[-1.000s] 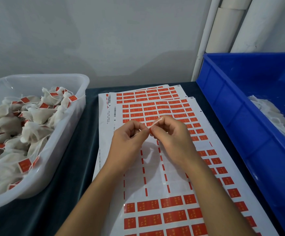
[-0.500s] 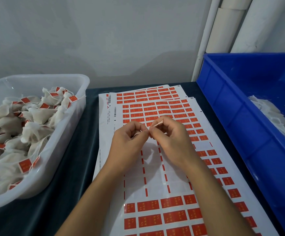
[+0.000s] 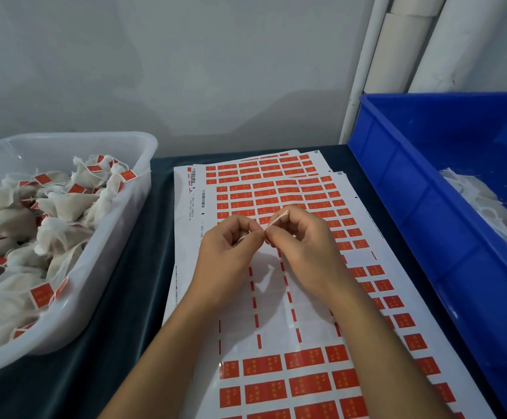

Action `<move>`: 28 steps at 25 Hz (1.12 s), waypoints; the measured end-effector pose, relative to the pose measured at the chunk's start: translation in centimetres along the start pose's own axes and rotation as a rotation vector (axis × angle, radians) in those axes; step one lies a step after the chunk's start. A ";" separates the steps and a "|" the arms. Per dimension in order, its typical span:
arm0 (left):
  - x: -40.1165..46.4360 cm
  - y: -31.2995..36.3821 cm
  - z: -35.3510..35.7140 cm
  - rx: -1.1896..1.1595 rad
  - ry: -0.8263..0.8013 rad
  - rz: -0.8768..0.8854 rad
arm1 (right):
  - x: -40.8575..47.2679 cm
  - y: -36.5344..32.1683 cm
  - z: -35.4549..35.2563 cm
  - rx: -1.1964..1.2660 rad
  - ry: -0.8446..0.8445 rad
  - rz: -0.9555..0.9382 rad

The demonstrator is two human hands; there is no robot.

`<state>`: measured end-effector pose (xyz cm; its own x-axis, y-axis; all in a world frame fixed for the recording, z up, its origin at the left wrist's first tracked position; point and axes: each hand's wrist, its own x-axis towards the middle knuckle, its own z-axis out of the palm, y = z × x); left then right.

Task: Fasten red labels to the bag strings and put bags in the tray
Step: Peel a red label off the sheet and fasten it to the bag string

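Both hands meet above the label sheets [image 3: 276,297]: left hand [image 3: 228,255] and right hand [image 3: 303,252] each pinch the thin white string [image 3: 277,218] with curled fingertips (red label itself mostly hidden between the fingers, can't tell its fold). Clear tray [image 3: 110,267] sits left, piled with tagged bags [image 3: 61,207], a strip of dark table [image 3: 143,252] open between its rim and the sheet edge. Blue bin [image 3: 427,237] hugs the sheets' right edge, with untagged bags [image 3: 482,207] inside.
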<state>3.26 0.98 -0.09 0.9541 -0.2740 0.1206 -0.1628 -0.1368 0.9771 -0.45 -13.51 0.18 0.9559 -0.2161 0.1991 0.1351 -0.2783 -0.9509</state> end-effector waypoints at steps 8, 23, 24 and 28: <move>-0.2 0.3 -0.1 0.016 -0.023 0.024 | 0.0 -0.1 0.1 -0.046 0.012 -0.036; 0.0 -0.2 0.1 0.018 -0.012 0.033 | -0.2 -0.2 0.0 -0.040 0.049 -0.010; 0.1 -0.2 0.1 0.024 -0.007 0.033 | -0.2 -0.2 0.0 -0.011 0.053 -0.002; 0.0 -0.3 0.1 0.049 -0.008 0.044 | -0.1 -0.4 -0.1 0.046 0.021 0.016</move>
<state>3.31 0.96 -0.35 0.9437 -0.2884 0.1619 -0.2171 -0.1711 0.9610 -0.59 -13.44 0.53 0.9523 -0.2398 0.1885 0.1325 -0.2314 -0.9638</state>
